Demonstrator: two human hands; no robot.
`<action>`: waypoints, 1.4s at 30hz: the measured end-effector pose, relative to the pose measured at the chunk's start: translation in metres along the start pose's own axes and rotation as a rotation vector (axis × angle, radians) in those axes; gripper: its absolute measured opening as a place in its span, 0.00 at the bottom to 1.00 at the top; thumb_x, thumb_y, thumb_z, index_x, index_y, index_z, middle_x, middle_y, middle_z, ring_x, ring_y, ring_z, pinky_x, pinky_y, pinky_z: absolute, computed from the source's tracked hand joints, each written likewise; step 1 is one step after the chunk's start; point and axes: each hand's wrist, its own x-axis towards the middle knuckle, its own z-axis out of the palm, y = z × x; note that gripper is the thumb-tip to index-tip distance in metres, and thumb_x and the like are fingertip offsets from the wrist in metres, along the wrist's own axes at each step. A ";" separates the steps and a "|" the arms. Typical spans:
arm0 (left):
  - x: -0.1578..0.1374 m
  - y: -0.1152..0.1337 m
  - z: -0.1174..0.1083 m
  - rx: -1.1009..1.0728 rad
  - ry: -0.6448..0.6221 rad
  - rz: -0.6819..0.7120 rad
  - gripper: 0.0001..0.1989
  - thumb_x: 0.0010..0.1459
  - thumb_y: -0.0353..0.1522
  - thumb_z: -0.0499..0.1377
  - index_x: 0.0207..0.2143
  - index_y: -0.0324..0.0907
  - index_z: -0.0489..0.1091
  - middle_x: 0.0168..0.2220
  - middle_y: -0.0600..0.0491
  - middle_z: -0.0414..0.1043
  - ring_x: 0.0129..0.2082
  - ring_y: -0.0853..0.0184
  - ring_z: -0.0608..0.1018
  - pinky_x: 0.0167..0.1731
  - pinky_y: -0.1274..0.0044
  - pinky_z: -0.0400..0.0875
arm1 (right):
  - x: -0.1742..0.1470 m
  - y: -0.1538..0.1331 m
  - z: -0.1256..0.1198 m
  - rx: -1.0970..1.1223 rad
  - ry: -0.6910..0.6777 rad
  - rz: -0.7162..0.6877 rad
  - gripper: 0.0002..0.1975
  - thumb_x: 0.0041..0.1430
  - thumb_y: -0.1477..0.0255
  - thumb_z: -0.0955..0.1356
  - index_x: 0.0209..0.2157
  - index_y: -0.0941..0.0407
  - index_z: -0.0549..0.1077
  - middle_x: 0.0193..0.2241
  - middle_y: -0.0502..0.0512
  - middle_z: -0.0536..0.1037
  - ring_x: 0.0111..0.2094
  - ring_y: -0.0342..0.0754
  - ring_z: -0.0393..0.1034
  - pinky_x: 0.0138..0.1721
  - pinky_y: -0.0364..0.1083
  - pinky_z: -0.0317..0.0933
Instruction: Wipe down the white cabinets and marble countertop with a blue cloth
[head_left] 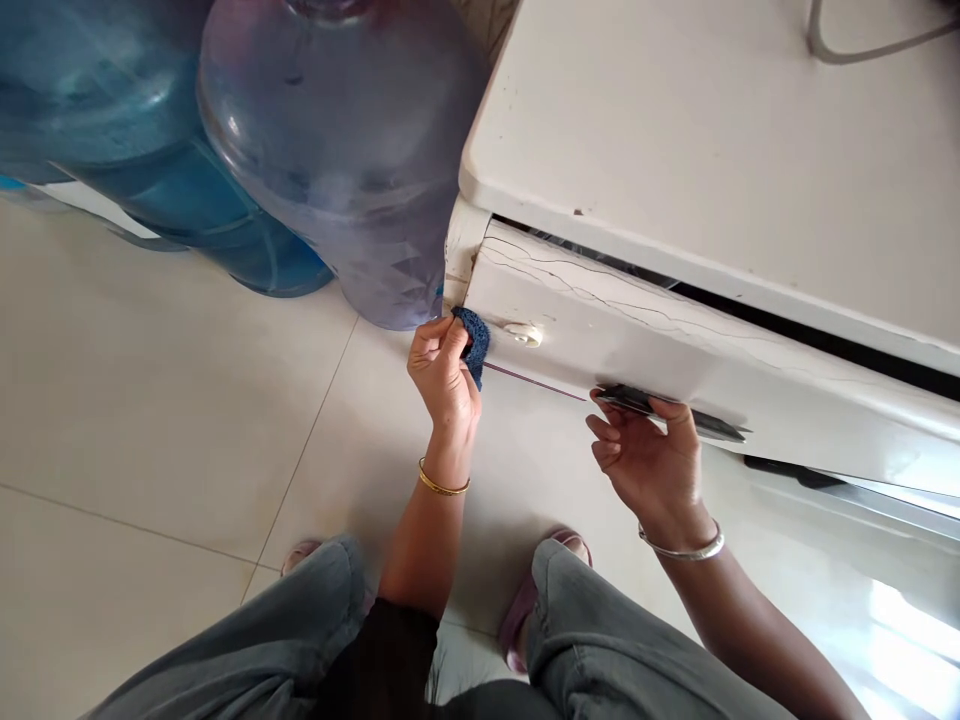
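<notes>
My left hand (444,365), with a gold bracelet at its wrist, pinches a small dark blue textured cloth (477,340) between thumb and fingers. The cloth is bent into a curve by the left end of the white drawer front (577,300). My right hand (651,455), wearing a silver bangle, is closed on the long dark drawer handle (716,425), thumb on its near side. A small round pale lock or knob (523,335) sits on the drawer front between my hands. The palm side of the cloth is partly hidden by my left fingers.
The white cabinet top (697,120) overhangs the drawer, with a dark gap beneath it and a grey cable (862,52) on it. Large water bottles (345,130) stand left of the cabinet. A lower handle (791,472) shows at right. My slippered feet rest on the tiled floor (172,400).
</notes>
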 end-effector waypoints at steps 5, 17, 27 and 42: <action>0.000 -0.006 -0.004 -0.064 0.030 -0.094 0.19 0.35 0.37 0.78 0.25 0.42 0.73 0.26 0.60 0.71 0.29 0.76 0.73 0.34 0.80 0.69 | 0.000 0.001 -0.001 -0.003 -0.010 -0.007 0.18 0.45 0.63 0.74 0.39 0.56 0.82 0.35 0.50 0.83 0.22 0.36 0.62 0.15 0.34 0.61; 0.006 0.001 -0.003 0.051 -0.028 -0.044 0.19 0.40 0.39 0.76 0.27 0.42 0.71 0.28 0.58 0.70 0.33 0.72 0.75 0.39 0.76 0.69 | 0.000 0.001 0.000 0.005 -0.026 -0.010 0.17 0.46 0.63 0.74 0.38 0.56 0.81 0.35 0.52 0.83 0.22 0.37 0.62 0.15 0.35 0.61; 0.003 0.007 0.005 -0.038 -0.019 -0.004 0.17 0.37 0.36 0.77 0.24 0.42 0.74 0.26 0.59 0.70 0.29 0.74 0.73 0.35 0.78 0.70 | 0.001 0.001 -0.001 0.007 -0.012 -0.009 0.18 0.45 0.63 0.74 0.39 0.57 0.81 0.35 0.52 0.83 0.23 0.37 0.63 0.15 0.34 0.61; 0.003 0.022 0.010 0.081 -0.058 0.020 0.18 0.41 0.41 0.77 0.27 0.43 0.73 0.29 0.58 0.72 0.33 0.71 0.76 0.38 0.76 0.71 | 0.002 0.001 -0.002 0.007 -0.052 -0.018 0.17 0.47 0.62 0.74 0.38 0.56 0.81 0.36 0.52 0.83 0.23 0.37 0.65 0.16 0.35 0.63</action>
